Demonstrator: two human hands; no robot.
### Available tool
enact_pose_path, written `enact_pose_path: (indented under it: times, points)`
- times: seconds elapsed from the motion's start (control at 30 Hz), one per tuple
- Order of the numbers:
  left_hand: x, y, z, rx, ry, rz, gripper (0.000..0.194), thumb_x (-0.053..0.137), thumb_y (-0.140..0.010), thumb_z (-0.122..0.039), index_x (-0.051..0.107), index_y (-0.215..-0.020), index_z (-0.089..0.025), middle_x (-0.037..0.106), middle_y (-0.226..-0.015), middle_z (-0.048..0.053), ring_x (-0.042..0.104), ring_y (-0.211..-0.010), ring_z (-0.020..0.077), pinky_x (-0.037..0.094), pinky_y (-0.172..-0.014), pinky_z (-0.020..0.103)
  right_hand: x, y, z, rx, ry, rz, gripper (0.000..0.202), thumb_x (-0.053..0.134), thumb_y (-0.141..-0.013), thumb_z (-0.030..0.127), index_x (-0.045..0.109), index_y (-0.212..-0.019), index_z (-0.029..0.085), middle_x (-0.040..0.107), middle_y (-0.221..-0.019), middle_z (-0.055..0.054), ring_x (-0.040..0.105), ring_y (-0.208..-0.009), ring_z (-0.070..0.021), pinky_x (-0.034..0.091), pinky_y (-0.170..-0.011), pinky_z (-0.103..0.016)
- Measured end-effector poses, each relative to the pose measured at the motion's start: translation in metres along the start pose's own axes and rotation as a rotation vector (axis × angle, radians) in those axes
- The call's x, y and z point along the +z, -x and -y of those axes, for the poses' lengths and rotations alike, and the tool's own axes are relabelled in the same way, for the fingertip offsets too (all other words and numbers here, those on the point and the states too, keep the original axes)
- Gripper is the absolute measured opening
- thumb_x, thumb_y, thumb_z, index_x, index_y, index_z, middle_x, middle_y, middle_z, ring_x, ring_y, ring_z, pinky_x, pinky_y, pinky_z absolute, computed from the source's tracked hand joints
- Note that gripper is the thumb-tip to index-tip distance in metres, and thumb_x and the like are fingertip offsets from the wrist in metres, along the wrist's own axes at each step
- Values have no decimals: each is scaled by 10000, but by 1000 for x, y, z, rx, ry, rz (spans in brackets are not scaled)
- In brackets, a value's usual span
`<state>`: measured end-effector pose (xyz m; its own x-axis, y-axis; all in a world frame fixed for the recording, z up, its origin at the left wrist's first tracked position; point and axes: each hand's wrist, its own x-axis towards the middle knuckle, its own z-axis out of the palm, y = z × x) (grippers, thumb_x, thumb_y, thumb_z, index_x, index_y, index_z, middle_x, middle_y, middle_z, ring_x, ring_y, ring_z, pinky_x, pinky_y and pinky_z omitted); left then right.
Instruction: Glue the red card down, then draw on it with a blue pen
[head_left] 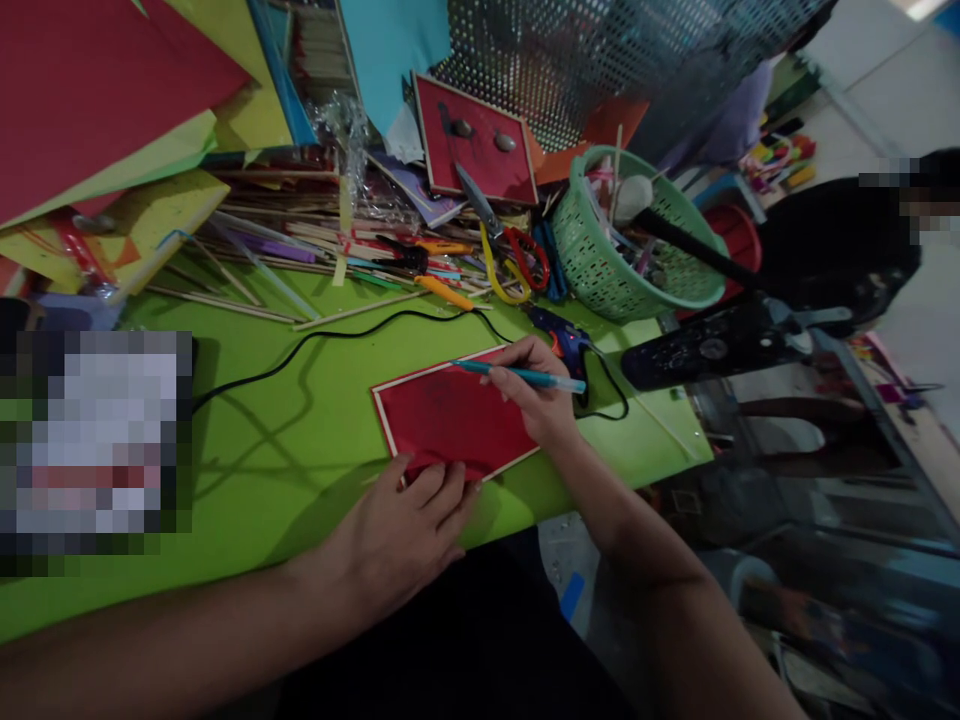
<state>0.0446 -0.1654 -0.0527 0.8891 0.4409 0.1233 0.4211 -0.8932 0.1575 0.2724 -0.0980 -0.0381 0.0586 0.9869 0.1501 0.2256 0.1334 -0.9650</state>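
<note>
The worktop (pixel 330 385) is covered in bright green, and its far side is crowded with thin sticks (pixel 285 205), coloured papers (pixel 112 90) and scissors (pixel 525 255). A green basket (pixel 607 265) is placed at the far right, with a glue gun (pixel 566 345) lying in front of it. To the right of the worktop, a dim room with a pale floor (pixel 930 90) is seen. In the middle of the near part, a red panel (pixel 457 415) with a whitish border is laid flat; its long axis is directed from left to right, the right end slightly farther away. Above the panel, a blue pen (pixel 525 375) is held almost level, its tip pointed to the left, near the far border; whether contact is made cannot be told. The pen is pinched by the fingers of the right hand (pixel 540 390). The fingers of the left hand (pixel 409 525) are bent and slightly spread, resting on the panel's near left corner.
</note>
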Motion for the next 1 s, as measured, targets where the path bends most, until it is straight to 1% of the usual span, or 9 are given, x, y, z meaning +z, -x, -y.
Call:
enact_pose_path:
  times: [0.17,0.3,0.43,0.47,0.53,0.63,0.73,0.83,1.0]
  points:
    - [-2,-1,3,10,-51,14,455,533,-975,-202,604,-1420,-262,689,-1377,57,612,-1171,233,461,-966,434,-7,-1,-3,-32,-70,-94,290,788,-867,454,614,-906,225,659,-733,31,602,-607,-111,474,-519,-254]
    - [-2,-1,8,-19,-55,22,478,531,-932,-92,646,-1359,-274,717,-1323,52,632,-1140,217,474,-942,405,-10,-2,-3,-55,-103,-117,289,784,-873,454,605,-903,230,635,-719,41,569,-578,-96,446,-491,-246]
    - [-9,0,23,23,-45,-199,343,556,-955,-130,718,-1217,-280,767,-1177,26,656,-1019,182,461,-937,369,-13,-2,-3,-64,-95,-129,291,759,-895,468,593,-913,230,651,-749,33,547,-571,-88,438,-496,-245]
    - [-14,-1,30,19,-53,-268,300,561,-969,-159,730,-1182,-285,776,-1133,12,661,-993,174,457,-934,362,-14,-1,-3,-64,-90,-134,292,754,-899,471,589,-915,231,649,-756,31,544,-573,-89,437,-500,-246]
    - [-26,-5,44,-32,-73,-326,245,557,-992,-220,737,-1144,-287,783,-1061,1,668,-953,178,458,-895,360,-15,-1,-2,-65,-83,-146,298,745,-902,484,582,-918,235,635,-763,30,547,-582,-92,437,-507,-247]
    - [-43,-14,67,-250,-125,-315,250,492,-1027,-304,735,-1057,-254,770,-994,22,662,-941,227,452,-849,396,-17,1,0,-64,-99,-159,302,742,-897,496,579,-917,243,605,-748,36,557,-591,-99,430,-508,-248]
    - [-49,-20,83,-449,-137,-144,323,406,-1050,-331,689,-1113,-186,731,-1082,81,621,-1095,284,433,-951,442,-18,2,2,-78,-141,-166,273,749,-894,467,586,-909,248,602,-736,37,547,-580,-98,408,-492,-247]
    - [-44,-22,92,-522,-116,-109,327,465,-1013,-412,677,-1107,-181,709,-1094,118,608,-1106,325,436,-945,469,-18,4,4,-77,-149,-163,269,744,-893,471,587,-912,253,627,-765,22,570,-604,-110,417,-492,-254]
    - [-38,-27,95,-588,-41,-104,276,471,-978,-358,686,-1055,-204,699,-1106,147,603,-1126,356,430,-941,495,-21,6,6,-61,-164,-167,303,744,-883,503,582,-917,250,624,-757,17,609,-628,-125,443,-498,-255]
